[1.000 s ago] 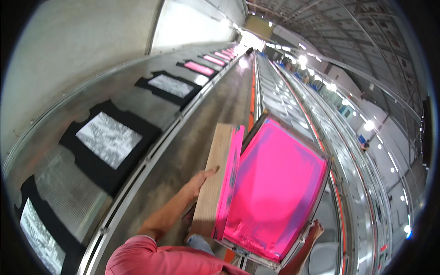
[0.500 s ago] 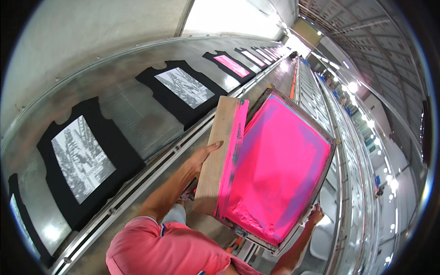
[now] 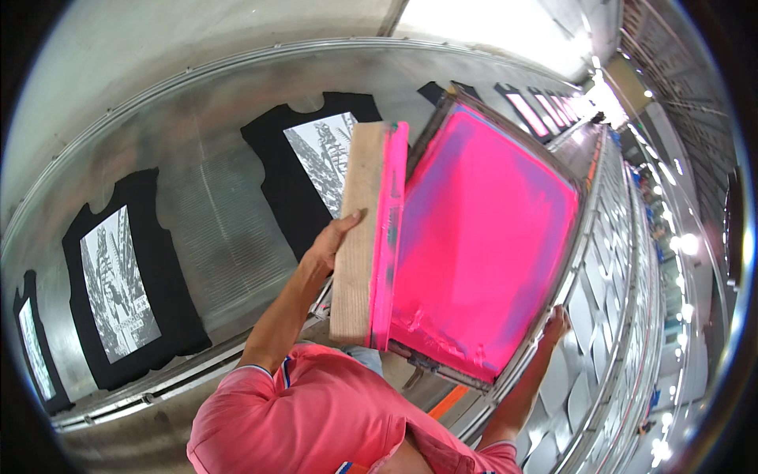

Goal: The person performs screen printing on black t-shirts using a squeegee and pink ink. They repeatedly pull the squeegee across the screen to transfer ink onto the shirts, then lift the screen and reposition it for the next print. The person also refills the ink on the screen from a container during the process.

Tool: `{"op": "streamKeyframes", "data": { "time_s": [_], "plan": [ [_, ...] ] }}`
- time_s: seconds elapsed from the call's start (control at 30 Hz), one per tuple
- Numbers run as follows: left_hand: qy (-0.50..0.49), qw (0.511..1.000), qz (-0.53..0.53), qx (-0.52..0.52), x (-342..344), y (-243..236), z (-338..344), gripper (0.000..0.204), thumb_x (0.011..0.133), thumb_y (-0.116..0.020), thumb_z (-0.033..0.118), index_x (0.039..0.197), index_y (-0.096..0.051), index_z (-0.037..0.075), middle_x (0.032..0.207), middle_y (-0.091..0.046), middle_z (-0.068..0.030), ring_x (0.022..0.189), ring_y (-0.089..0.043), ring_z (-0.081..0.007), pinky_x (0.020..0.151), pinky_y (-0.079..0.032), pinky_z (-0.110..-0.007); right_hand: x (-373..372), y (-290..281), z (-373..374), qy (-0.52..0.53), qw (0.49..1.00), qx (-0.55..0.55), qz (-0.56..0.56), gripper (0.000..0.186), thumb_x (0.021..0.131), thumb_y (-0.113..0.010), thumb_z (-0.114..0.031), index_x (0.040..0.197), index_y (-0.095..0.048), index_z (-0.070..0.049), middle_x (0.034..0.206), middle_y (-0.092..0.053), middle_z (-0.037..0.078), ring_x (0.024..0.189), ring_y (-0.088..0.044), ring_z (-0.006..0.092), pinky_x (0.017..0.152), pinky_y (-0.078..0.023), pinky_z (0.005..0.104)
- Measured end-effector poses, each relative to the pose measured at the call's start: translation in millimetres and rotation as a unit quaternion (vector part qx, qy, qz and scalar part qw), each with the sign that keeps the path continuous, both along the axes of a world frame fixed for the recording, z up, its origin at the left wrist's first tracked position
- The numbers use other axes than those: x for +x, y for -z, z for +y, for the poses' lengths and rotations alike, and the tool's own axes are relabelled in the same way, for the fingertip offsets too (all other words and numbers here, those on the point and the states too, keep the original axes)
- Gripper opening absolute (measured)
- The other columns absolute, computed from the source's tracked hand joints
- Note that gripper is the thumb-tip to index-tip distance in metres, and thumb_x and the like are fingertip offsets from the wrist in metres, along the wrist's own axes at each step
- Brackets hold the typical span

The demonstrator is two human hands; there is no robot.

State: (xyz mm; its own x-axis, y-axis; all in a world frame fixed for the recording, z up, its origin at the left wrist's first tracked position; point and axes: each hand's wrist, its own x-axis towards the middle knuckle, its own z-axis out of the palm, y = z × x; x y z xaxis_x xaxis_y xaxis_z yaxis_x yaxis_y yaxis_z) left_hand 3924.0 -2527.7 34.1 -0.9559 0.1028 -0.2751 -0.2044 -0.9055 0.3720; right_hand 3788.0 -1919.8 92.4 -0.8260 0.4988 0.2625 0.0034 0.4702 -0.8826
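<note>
My left hand [image 3: 335, 237] is closed around a wooden-handled squeegee [image 3: 351, 276], its thumb lying on the wood. Bright pink ink coats the squeegee's blade side, which runs along the left edge of a framed printing screen [image 3: 517, 133]. Pink ink [image 3: 482, 253] covers most of the mesh, with bluish-purple streaks at its borders. At the screen's right edge my right hand [image 3: 557, 320] is closed on the frame; part of its grip is hidden. A black sleeveless shirt [image 3: 288, 193] with a grey-and-white printed panel lies left of the squeegee, partly covered by it.
A long grey table [image 3: 213, 189] carries several more black shirts, including one at the left [image 3: 178, 292] and others far off. A metal rail [image 3: 189, 375] follows its near edge. To the right stands another long row of pale panels [image 3: 584, 316]. The screen's far corner overlaps a shirt.
The view has swung left. Screen and squeegee together have come farther over the shirt table, with the screen's far corner now in front of a shirt. Both hands keep their holds.
</note>
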Motion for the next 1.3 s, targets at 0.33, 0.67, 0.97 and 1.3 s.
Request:
{"op": "streamKeyframes", "data": {
  "time_s": [0.33, 0.67, 0.97, 1.3],
  "plan": [
    [-0.347, 0.848, -0.315, -0.247, -74.2, 6.5, -22.3, 0.068, 0.091, -0.060, 0.048, 0.134, -0.051, -0.004, 0.126, -0.059, -0.0221, 0.115, -0.059, -0.0300, 0.099, -0.046, -0.040, -361.1, 34.5, -276.7, -0.309, 0.942, -0.005, -0.134, 0.029, 0.087, -0.067, -0.031, 0.077, -0.068, -0.004, 0.063, -0.048, -0.002, 0.056, -0.039, 0.0072, 0.050, -0.031, 0.0282],
    [-0.476, 0.799, -0.288, -0.228, -24.7, 88.4, -55.1, 0.076, 0.092, -0.054, 0.056, 0.140, -0.041, 0.000, 0.123, -0.059, -0.0216, 0.107, -0.065, -0.0299, 0.089, -0.056, -0.042, -455.0, 151.7, -469.0, -0.485, 0.858, 0.077, -0.153, 0.039, 0.082, -0.069, -0.030, 0.103, -0.072, 0.003, 0.091, -0.071, 0.014, 0.085, -0.064, 0.0210, 0.078, -0.049, 0.0343],
    [-0.516, 0.756, -0.352, -0.198, -8.0, 105.9, -29.6, 0.074, 0.092, -0.054, 0.056, 0.141, -0.041, 0.001, 0.129, -0.056, -0.0188, 0.113, -0.061, -0.0301, 0.095, -0.052, -0.042, -449.0, 189.2, -472.9, -0.508, 0.833, 0.047, -0.214, 0.037, 0.082, -0.071, -0.030, 0.098, -0.072, 0.003, 0.079, -0.064, 0.008, 0.075, -0.056, 0.0150, 0.071, -0.045, 0.0318],
    [-0.360, 0.766, -0.357, -0.395, -24.0, 5.8, -35.6, 0.064, 0.068, -0.080, 0.009, 0.124, -0.054, -0.008, 0.112, -0.063, -0.0218, 0.093, -0.067, -0.0254, 0.078, -0.057, -0.036, -438.8, 206.5, -475.8, -0.518, 0.834, 0.017, -0.188, 0.040, 0.081, -0.071, -0.034, 0.097, -0.072, 0.002, 0.076, -0.063, 0.010, 0.075, -0.055, 0.0179, 0.074, -0.046, 0.0359]
  ]
}}
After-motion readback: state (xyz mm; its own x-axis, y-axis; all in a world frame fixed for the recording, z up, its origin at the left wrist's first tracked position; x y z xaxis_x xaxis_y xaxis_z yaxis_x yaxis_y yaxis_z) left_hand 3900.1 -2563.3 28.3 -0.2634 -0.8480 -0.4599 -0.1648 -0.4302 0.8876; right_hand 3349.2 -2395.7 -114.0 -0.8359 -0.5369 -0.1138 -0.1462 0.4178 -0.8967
